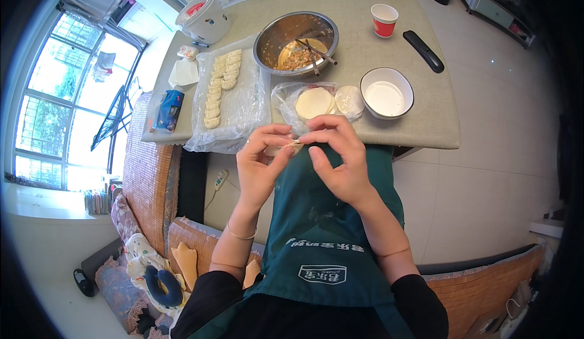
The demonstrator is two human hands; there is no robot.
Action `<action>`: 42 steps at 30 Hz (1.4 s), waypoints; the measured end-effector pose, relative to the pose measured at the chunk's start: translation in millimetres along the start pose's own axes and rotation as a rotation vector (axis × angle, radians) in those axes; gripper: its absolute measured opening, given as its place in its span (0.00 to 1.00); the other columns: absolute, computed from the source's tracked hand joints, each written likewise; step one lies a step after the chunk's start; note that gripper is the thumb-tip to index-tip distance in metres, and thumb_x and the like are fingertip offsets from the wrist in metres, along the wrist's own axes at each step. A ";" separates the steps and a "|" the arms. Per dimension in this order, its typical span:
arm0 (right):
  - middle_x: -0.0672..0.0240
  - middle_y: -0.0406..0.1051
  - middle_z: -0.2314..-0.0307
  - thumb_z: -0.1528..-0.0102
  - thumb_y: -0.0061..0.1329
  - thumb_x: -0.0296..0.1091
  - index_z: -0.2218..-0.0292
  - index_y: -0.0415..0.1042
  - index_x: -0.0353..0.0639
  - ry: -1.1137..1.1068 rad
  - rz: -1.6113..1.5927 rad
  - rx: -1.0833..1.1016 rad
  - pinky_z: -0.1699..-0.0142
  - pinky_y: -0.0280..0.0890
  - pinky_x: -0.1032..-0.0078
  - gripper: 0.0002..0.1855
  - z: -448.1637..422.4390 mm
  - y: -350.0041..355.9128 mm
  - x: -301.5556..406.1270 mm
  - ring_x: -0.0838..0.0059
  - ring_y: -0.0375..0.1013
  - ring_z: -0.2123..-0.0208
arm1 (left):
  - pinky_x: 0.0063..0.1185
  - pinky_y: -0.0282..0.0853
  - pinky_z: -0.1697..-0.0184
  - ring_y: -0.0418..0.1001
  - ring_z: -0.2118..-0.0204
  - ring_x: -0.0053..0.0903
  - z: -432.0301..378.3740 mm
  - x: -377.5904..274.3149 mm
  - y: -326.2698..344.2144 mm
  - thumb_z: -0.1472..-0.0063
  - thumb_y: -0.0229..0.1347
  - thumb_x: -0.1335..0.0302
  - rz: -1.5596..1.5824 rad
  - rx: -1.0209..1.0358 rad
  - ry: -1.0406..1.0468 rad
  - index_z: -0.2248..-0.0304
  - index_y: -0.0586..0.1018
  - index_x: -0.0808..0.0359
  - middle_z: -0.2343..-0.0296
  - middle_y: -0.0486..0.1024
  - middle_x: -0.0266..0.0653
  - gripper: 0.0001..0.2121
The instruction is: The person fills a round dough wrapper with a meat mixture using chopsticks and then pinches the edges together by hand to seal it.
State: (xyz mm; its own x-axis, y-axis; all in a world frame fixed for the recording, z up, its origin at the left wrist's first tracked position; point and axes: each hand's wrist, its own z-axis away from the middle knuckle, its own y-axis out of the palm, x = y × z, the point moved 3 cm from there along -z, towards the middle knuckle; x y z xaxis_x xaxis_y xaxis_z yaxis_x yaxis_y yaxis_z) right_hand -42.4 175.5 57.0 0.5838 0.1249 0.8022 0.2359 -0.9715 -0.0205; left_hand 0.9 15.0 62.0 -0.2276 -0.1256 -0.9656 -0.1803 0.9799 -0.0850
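Observation:
A folded dumpling (279,149) in a pale wrapper is pinched between the fingers and thumb of my left hand (262,158). My fingers hide much of it. My right hand (340,158) is at the dumpling's right end, index fingertip at its edge, thumb held apart. Just beyond my hands lie round dumpling wrappers (314,103) on a clear plastic bag (285,95); more wrappers (349,100) sit under plastic beside them. Farther back, a steel bowl (296,19) holds minced filling (301,56) and a pair of chopsticks (315,51).
Finished dumplings (221,88) stand in rows on a plastic-covered board (248,106) at left. On the table (351,37) are a white enamel bowl (387,93), a paper cup (384,20), a black elongated case (423,51), a white bucket (204,19) and a blue packet (169,110).

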 end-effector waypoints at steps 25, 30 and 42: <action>0.64 0.68 0.68 0.60 0.55 0.22 0.72 0.68 0.40 -0.099 0.051 0.227 0.60 0.64 0.75 0.11 -11.3 -6.7 -3.7 0.67 0.69 0.66 | 0.19 0.68 0.57 0.70 0.58 0.24 -0.6 -8.7 -5.4 0.49 0.55 0.86 -0.071 0.113 0.059 0.70 0.76 0.69 0.58 0.69 0.43 0.06; 0.66 0.68 0.68 0.61 0.56 0.25 0.73 0.68 0.42 -0.104 0.087 0.224 0.61 0.64 0.72 0.11 -9.8 -7.9 -2.2 0.65 0.69 0.66 | 0.19 0.68 0.57 0.71 0.58 0.24 -0.2 -8.9 -5.6 0.49 0.56 0.86 -0.067 0.119 0.046 0.70 0.76 0.69 0.58 0.69 0.43 0.06; 0.67 0.68 0.68 0.61 0.56 0.28 0.73 0.69 0.43 -0.116 0.198 0.216 0.60 0.63 0.70 0.11 -8.4 -8.7 2.5 0.64 0.68 0.66 | 0.19 0.69 0.57 0.71 0.58 0.24 1.5 -11.2 -5.3 0.50 0.56 0.86 -0.089 0.131 0.049 0.69 0.76 0.69 0.58 0.69 0.44 0.07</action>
State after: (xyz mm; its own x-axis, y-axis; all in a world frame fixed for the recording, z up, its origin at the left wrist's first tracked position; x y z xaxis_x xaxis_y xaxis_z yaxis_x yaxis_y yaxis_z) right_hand -49.5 182.6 64.2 0.7168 -0.0278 0.6967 0.2614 -0.9156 -0.3054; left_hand 5.8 11.4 72.9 -0.2629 -0.2173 -0.9400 -0.0764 0.9759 -0.2042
